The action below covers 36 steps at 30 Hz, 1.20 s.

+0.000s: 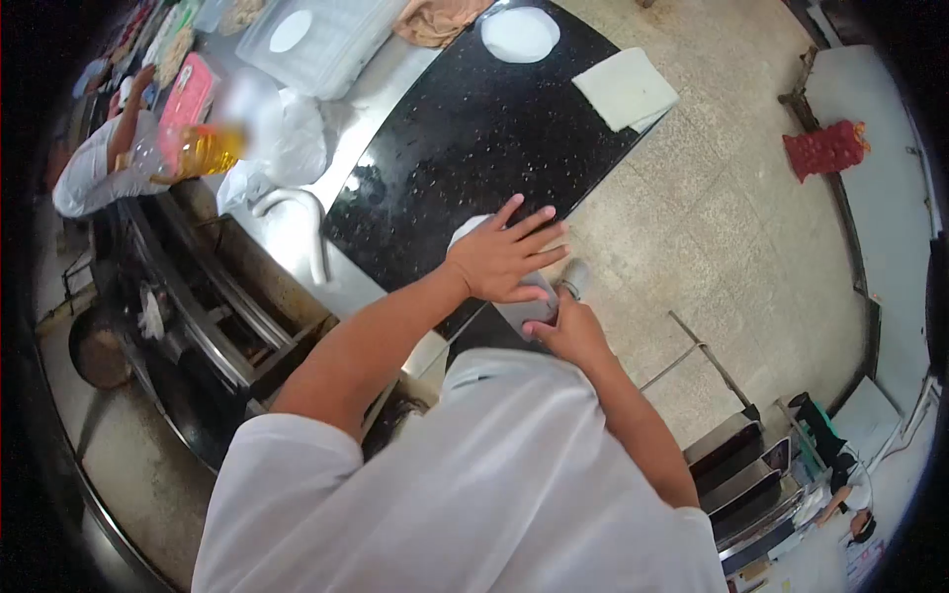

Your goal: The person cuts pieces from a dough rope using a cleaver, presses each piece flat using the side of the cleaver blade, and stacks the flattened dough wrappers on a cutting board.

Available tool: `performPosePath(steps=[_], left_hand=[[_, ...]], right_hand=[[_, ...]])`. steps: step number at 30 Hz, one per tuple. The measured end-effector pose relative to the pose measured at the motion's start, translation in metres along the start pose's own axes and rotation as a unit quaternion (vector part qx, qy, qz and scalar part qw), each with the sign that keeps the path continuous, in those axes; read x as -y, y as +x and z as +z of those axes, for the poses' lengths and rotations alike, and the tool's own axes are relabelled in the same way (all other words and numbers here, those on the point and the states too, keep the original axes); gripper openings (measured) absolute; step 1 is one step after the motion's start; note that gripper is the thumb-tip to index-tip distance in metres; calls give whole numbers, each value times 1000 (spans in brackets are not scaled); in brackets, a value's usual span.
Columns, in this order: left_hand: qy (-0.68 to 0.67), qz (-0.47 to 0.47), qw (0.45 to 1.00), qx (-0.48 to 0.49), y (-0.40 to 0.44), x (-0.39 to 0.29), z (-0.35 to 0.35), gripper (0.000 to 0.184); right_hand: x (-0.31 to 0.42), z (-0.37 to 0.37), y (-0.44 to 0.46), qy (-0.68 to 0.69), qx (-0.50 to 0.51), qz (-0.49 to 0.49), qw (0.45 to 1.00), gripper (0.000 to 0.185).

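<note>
My left hand is spread, palm down, fingers apart, above the near end of the black speckled counter. Part of a white thing shows beside its wrist; the hand hides the rest. Just below that palm is a broad flat grey blade, apparently a cleaver. My right hand is closed round its right end, thumb on the near side. The handle is mostly hidden in the fingers. Whether the left palm touches the blade, I cannot tell.
A white round plate and a folded white cloth lie on the counter. Left are a plastic bin, an oil bottle, a stove with a wok and a person. Metal racks stand right.
</note>
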<state>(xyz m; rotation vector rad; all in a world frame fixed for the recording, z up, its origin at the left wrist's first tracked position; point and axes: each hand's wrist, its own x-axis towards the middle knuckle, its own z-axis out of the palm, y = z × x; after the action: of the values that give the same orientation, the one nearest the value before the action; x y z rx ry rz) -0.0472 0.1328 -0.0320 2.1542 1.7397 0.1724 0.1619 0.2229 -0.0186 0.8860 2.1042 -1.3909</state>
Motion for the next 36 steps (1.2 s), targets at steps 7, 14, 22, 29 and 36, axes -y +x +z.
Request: performPosePath(steps=[7,14,22,29,36], left_hand=[[59,26,983,-171,62,54,-22,70],[-50,-218,944,-241,21,39,-49,49],[-316,-313,873,-202,-52,9,-7,36],[-339,-310,814,-356,-60,-9,2,30],[-443,-360,763,-303,-60,-31,-34,27]], right_hand=[[30,-59,33,-88,-142,14,986,67],[13,45,-49,-22,-201,52,978,59],[0,45,-112,-58,-159,86,982,43],[58,-13,13,-66,-209,-73,973,35],[43,-34,27,-121,9,-150,981,37]])
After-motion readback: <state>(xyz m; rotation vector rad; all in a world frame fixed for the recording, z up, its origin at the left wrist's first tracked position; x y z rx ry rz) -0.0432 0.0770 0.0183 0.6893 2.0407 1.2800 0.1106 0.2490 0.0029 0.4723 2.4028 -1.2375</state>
